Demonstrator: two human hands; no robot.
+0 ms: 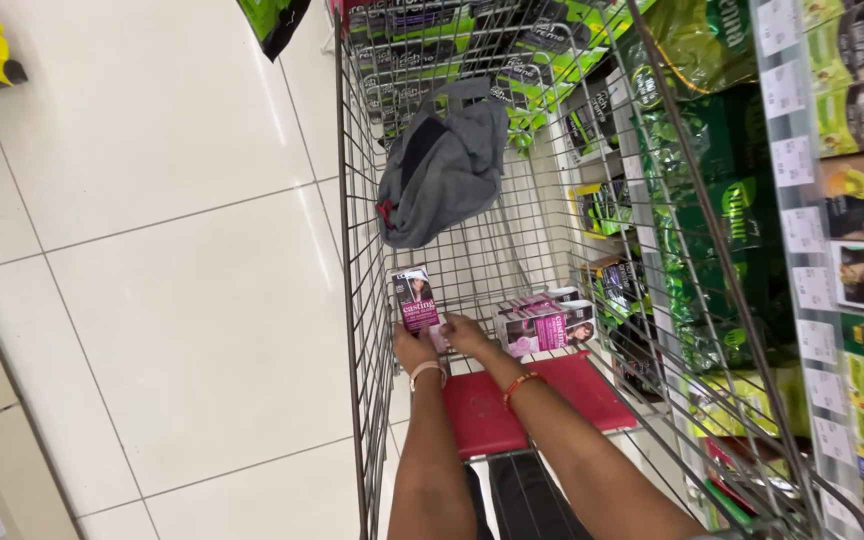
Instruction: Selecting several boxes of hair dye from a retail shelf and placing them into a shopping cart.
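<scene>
Reaching down into a wire shopping cart (357, 250), both bare hands work at a pink hair-colour box (416, 299) that stands upright near the cart's left wall. From the head camera, the left hand (413, 349) sits just under that box with its fingers curled up against the lower edge, clamped on it; a pale bangle circles the wrist. The right hand (467, 334) lies just right of the box, its fingers bent toward the base, though whether they actually grip it cannot be told. An orange band rings that wrist.

Right of the hands, touching the right one, a small stack of matching pink boxes (546, 322) lies on its side on the cart floor. Nearer, a red fold-down seat flap (527, 405) spans the cart under both forearms. Farther in, a grey cloth bag (444, 165) slumps against the wire.

Shelves of green and dark boxed goods (857, 190) run along the right side beyond the cart. White floor tiles (172, 250) fill the left.
</scene>
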